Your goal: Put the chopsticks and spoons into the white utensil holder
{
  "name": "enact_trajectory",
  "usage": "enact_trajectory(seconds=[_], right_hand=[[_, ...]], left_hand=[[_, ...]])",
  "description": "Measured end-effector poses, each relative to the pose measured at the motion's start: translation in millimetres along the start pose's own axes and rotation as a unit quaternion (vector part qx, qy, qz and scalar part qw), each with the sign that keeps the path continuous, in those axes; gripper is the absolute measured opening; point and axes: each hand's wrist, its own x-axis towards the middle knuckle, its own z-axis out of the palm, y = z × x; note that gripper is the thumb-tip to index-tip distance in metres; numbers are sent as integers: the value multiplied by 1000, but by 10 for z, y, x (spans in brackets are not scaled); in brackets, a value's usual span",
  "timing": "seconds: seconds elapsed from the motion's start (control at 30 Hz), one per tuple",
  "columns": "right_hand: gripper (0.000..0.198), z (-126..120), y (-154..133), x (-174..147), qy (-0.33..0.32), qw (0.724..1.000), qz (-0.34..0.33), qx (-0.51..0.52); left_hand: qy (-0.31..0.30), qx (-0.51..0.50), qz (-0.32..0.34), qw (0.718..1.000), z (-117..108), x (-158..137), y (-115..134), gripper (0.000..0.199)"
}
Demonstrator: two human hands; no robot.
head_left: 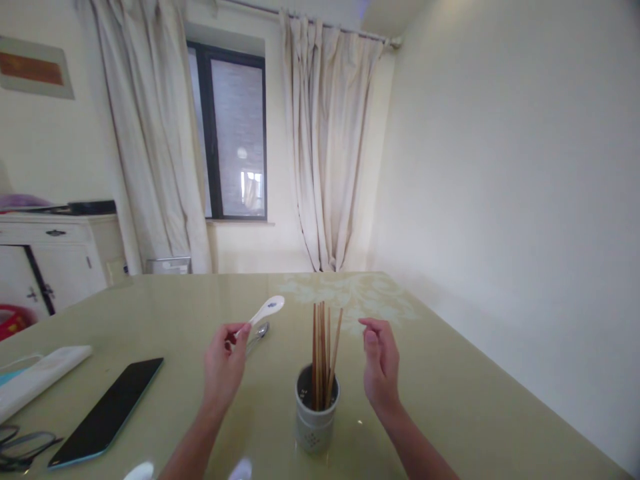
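Left hand (225,363) pinching the white spoon (269,308), left of the cup (315,423) | right hand (383,367) loosely curled, empty, opposite side | risk: light fingertip grip could slip; wrist bump might tip cup

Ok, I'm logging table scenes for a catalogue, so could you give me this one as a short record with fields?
Left hand: the left hand grips a white spoon, its patterned end pointing away
Right hand: the right hand, fingers loosely curled, nothing visible in it
Between hands: upright grey holder with several chopsticks standing inside
Near left hand: metal spoon; held or lying, unclear
Table left side: dark-screened phone, glasses
Surface: glossy greenish table
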Motion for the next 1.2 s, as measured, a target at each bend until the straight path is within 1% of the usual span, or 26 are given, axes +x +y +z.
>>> enact_trajectory(seconds=[0.03, 0.1, 0.17, 0.2, 0.23, 0.3, 0.4, 0.47, 0.5, 0.53, 0.57, 0.6, 0.63, 0.67, 0.73, 0.77, 0.83, 0.97, 1.07, 1.2], right_hand=[[31, -17, -96, 23, -4, 1000, -28, -8], [24, -16, -302, 71, -69, 995, -69, -17], [29, 22, -486, 124, -146, 986, -78, -29], [29, 46, -556, 153, -168, 982, -75, -37], [25, 69, -609, 183, -180, 980, -71, -45], [17, 86, -669, 249, -183, 979, -66, -58], [18, 7, -702, 369, -180, 977, -83, -82], [20, -102, -734, 462, -185, 971, -100, -116], [21, -159, -757, 508, -192, 966, -107, -137], [22, -209, -785, 549, -205, 959, -114, -159], [24, -246, -815, 583, -223, 950, -121, -181], [25, -267, -843, 606, -245, 940, -128, -201], [26, -270, -868, 615, -271, 927, -136, -221], [25, -255, -888, 611, -299, 912, -142, -241], [24, -185, -907, 565, -354, 880, -151, -278], [22, -138, -906, 529, -379, 864, -152, -295], [17, -45, -886, 445, -417, 837, -150, -321], [14, 74, -805, 296, -459, 804, -130, -354], [11, 97, -737, 217, -470, 792, -122, -369], [9, 93, -689, 150, -466, 796, -116, -367]], left_hand=[[-5, -47, 29, 998, 25, -91, 122, 47], [-17, -111, 84, 990, 86, -292, 337, 42], [-43, -154, 118, 980, 146, -480, 489, 37], [-56, -171, 127, 975, 170, -558, 540, 34], [-67, -185, 131, 972, 190, -620, 577, 32], [-93, -201, 138, 965, 211, -684, 613, 31], [-140, -196, 139, 961, 218, -605, 567, 34], [-140, -159, 109, 971, 215, -451, 447, 42], [-127, -122, 87, 981, 210, -357, 356, 47], [-112, -64, 66, 989, 202, -264, 249, 48], [-109, 13, 60, 992, 188, -179, 130, 46], [-110, 102, 57, 987, 170, -108, 7, 42], [-110, 192, 47, 974, 150, -55, -112, 41], [-120, 260, 31, 958, 128, -22, -218, 41], [-147, 345, 3, 927, 96, -1, -373, 42], [-160, 365, -5, 917, 88, -4, -420, 42], [-181, 379, -4, 907, 92, -13, -468, 36], [-194, 376, 6, 906, 134, 5, -497, 27], [-188, 373, 7, 909, 154, 27, -526, 26], [-178, 371, 15, 911, 163, 30, -560, 26]])
